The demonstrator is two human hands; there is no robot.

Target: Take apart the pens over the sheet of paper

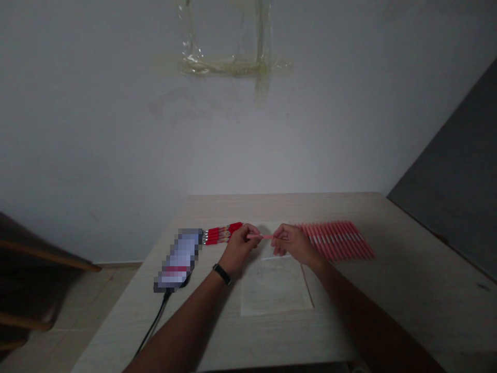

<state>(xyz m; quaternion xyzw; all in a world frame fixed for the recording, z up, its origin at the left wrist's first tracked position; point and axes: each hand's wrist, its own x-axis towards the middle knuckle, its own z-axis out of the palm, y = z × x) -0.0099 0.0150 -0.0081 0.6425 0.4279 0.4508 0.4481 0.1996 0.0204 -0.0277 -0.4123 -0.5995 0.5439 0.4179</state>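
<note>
Both hands meet over the middle of a pale wooden table (349,311). My left hand (239,249), with a black watch on its wrist, and my right hand (292,243) each pinch one end of a thin pink pen (261,237) held level between them. Behind my left hand lies a small bunch of red pens (221,234). To the right of my right hand, several pink-red pens (337,240) lie side by side in a row. Under the hands rests a sheet of paper (274,287).
A blurred phone-like device (179,259) lies at the table's left, with a black cable (153,324) running off the front edge. A white wall with old tape marks (233,62) stands behind. Dark wooden furniture (34,269) is at the far left, a dark panel (458,181) at the right.
</note>
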